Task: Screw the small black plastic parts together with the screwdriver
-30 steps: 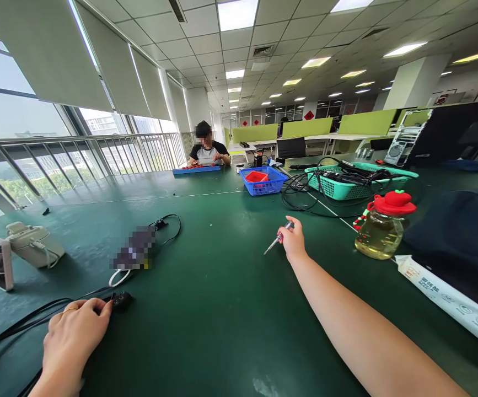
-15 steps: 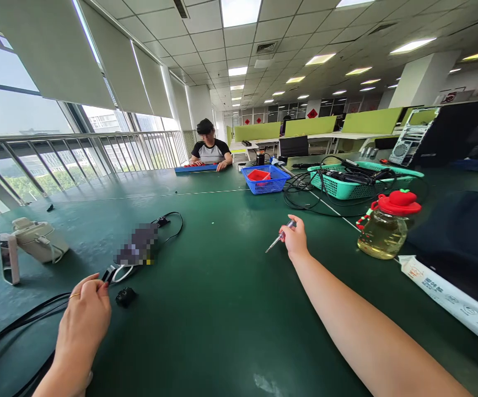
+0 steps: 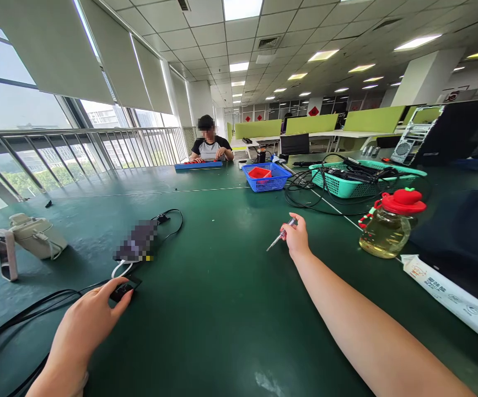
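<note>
At the lower left, the thumb and fingers of my left hand (image 3: 92, 314) are closed round a small black object (image 3: 119, 292) on the green tabletop; its exact kind is hard to make out. Just beyond lies a blurred dark device (image 3: 137, 242) with a white looped cable (image 3: 119, 268) at its near end and a short black lead at its far end. Out over the middle right, my right hand (image 3: 296, 234) grips a screwdriver (image 3: 282, 234) by its clear handle, the metal tip pointing down and left, close to the tabletop.
Black cables (image 3: 19, 314) run along the left, near a phone (image 3: 6, 255) leaning on a cream bottle (image 3: 38, 237). Right of my right hand stand a red-lidded jar (image 3: 383, 234) and a white box (image 3: 449, 292). Blue (image 3: 275, 184) and teal (image 3: 338, 187) baskets sit beyond; a person (image 3: 209, 146) sits opposite.
My left hand has let go of the black cable piece beside the white loop, moved right and closed on the small black object. My right hand keeps the screwdriver nearly still.
</note>
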`<state>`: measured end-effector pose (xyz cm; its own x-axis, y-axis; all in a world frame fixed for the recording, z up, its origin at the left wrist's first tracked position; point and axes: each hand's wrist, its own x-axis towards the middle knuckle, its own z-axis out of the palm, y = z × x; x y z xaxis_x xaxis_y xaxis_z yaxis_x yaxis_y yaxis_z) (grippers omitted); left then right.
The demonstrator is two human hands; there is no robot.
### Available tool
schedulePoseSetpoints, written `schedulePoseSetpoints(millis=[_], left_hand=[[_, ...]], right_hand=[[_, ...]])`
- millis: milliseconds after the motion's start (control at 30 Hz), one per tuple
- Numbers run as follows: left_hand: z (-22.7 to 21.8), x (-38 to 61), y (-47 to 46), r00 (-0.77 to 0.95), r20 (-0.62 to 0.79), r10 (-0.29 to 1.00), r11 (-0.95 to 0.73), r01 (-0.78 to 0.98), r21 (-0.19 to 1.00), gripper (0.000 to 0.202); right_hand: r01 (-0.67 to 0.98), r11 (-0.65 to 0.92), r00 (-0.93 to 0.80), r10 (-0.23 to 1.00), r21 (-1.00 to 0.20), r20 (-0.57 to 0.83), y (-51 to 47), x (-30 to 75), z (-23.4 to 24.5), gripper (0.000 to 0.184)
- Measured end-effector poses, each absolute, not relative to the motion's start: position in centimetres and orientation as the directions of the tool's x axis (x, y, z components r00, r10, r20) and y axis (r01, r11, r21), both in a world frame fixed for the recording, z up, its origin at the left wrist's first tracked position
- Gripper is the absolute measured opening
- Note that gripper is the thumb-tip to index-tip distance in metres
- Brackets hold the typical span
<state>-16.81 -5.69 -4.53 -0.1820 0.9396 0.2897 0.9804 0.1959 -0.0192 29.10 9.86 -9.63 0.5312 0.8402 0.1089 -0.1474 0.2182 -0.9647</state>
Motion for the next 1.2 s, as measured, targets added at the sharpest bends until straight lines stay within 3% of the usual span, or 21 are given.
schedulePoseSetpoints(millis=[367, 600, 833, 1000, 1200], left_hand=[[-4.3, -16.8, -5.5, -0.341, 0.238, 0.909, 0.336, 0.94, 0.063, 0.037], [-4.5, -17.4, -5.8, -0.31, 0.219, 0.925, 0.294, 0.95, 0.105, 0.04], [-6.0, -19.0, -5.8, -0.296, 0.193, 0.935, 0.258, 0.946, 0.198, 0.055], [-6.3, -19.1, -6.1, -0.279, 0.173, 0.945, 0.254, 0.955, 0.155, 0.065], [-5.8, -17.8, -6.3, -0.308, 0.161, 0.938, 0.298, 0.951, 0.083, 0.062]], right_hand=[[-0.15, 0.217, 0.533, 0.839, -0.965, 0.106, 9.8, 29.0, -9.5, 0.058], [-0.155, 0.216, 0.523, 0.846, -0.964, 0.105, 9.7, 29.1, -9.4, 0.059], [-0.153, 0.216, 0.523, 0.846, -0.964, 0.106, 9.7, 29.1, -9.5, 0.059], [-0.155, 0.221, 0.527, 0.843, -0.963, 0.108, 9.6, 29.0, -9.3, 0.059], [-0.152, 0.207, 0.525, 0.845, -0.966, 0.099, 9.5, 29.0, -9.1, 0.059]])
